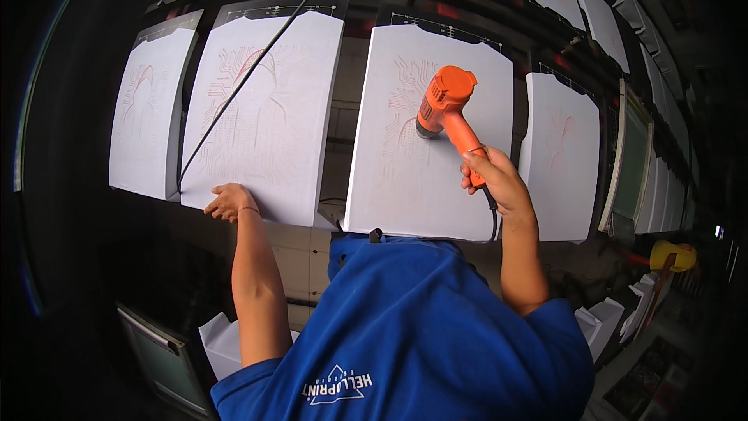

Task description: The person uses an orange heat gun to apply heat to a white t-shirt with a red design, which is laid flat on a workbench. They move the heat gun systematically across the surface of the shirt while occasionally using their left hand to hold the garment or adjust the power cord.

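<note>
My right hand is wrapped round the handle of an orange heat gun. Its dark nozzle points down, close over a white fabric piece that bears a faint reddish line print; I cannot tell whether they touch. At the near edge of another white fabric piece, to the left, my left hand rests with its fingers stretched out, holding nothing. Each piece lies over a dark board, whose marked far end shows. A black cord runs from the heat gun's handle down past my right wrist.
A long black cable slants across the left pieces. More printed white pieces lie at the far left and right, with further rows beyond. Framed screens stand at the right and lower left. A yellow object sits at the right.
</note>
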`<state>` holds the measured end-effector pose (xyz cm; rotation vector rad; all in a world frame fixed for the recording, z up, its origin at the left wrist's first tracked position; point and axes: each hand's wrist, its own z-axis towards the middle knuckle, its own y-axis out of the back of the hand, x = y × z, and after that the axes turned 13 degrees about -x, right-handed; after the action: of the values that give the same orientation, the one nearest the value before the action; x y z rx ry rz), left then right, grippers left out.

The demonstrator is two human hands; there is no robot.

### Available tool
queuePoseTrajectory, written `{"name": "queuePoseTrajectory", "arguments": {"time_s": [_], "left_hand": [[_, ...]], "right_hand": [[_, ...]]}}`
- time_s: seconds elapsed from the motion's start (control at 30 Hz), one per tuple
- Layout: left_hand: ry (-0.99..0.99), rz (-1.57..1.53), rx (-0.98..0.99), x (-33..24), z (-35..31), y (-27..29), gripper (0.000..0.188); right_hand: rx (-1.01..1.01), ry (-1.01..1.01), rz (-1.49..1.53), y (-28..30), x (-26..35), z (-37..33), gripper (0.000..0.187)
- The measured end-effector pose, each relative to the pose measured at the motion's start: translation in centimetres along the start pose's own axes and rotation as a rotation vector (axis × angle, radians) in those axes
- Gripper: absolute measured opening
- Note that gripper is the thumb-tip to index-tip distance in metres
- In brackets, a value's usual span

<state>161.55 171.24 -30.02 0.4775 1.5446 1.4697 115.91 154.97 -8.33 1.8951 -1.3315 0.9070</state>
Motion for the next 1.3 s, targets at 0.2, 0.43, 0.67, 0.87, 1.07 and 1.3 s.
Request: {"name": "queuePoseTrajectory", "arguments": {"time_s": [0.2, 0.43, 0.67, 0.87, 1.07, 1.3], "left_hand": [[-0.014, -0.023, 0.031, -0.2, -0.5, 1.1, 0.069], [-0.005, -0.030, 0.052, 0.0, 0.1, 0.5, 0.070], [-0.020, -0.051, 0.044, 0.2, 0.0, 1.0, 0.071], [-0.032, -0.066, 0.059, 0.4, -0.1, 1.3, 0.070], [-0.035, -0.069, 0.045, 0.4, -0.1, 1.0, 0.070], [-0.033, -0.079, 0.017, 0.6, 0.1, 0.6, 0.071]], "right_hand": [[0.119, 0.019, -0.019, -1.9, 0.1, 0.1, 0.034], [0.124, -0.022, -0.035, -1.7, -1.6, -2.6, 0.036], [0.205, -0.088, 0.002, -3.4, -1.7, -3.3, 0.035], [0.261, -0.054, -0.063, -4.9, -1.7, -3.7, 0.031], [0.329, -0.132, -0.123, -4.5, -2.5, -5.8, 0.030], [0.327, -0.181, -0.156, -3.3, -2.0, -6.3, 0.029]]}}
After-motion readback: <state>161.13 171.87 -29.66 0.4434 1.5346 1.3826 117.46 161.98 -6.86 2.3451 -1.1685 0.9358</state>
